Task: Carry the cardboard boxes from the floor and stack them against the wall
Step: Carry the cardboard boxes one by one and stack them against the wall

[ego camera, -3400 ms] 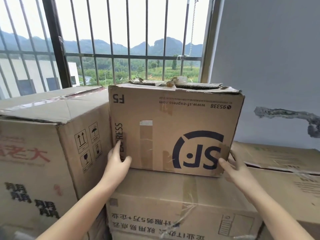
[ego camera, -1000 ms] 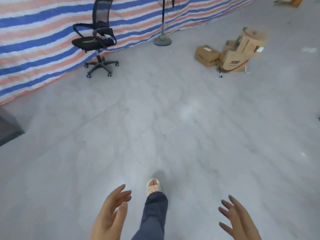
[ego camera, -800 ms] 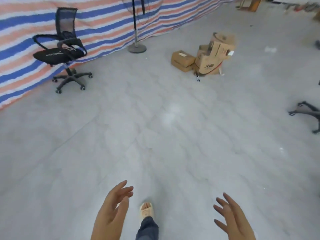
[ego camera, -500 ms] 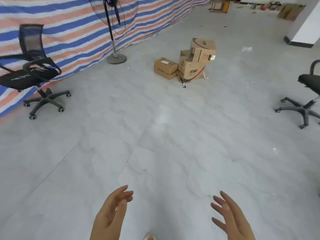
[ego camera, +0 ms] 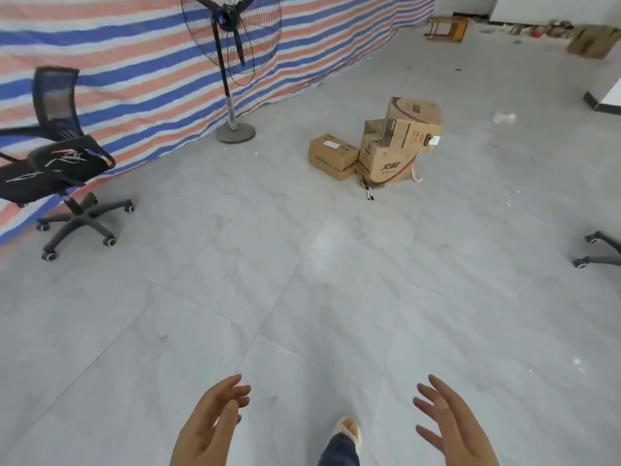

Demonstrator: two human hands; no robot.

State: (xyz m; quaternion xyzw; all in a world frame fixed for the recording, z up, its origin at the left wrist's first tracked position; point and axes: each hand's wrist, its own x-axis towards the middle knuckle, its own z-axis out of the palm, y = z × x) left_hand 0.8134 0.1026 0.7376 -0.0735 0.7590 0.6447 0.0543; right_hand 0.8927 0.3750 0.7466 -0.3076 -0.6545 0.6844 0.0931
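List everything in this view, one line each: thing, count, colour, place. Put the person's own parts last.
cardboard boxes: three in a cluster, brown, on the floor ahead; one small and low on the left, one larger beside it, one tilted on top.
standing fan: one, black with a grey base, by the tarp.
striped tarp: one, blue, orange and white, along the left side.
office chair: one, black, left, on the floor.
second chair's wheeled base: one, dark, right edge, only partly in view.
wooden stool: one, brown, far back.
far cardboard box: one, brown, far right corner.
floor: grey tiles.
foot in a pale sandal: one, bottom centre.
left hand: open, empty.
right hand: open, empty.
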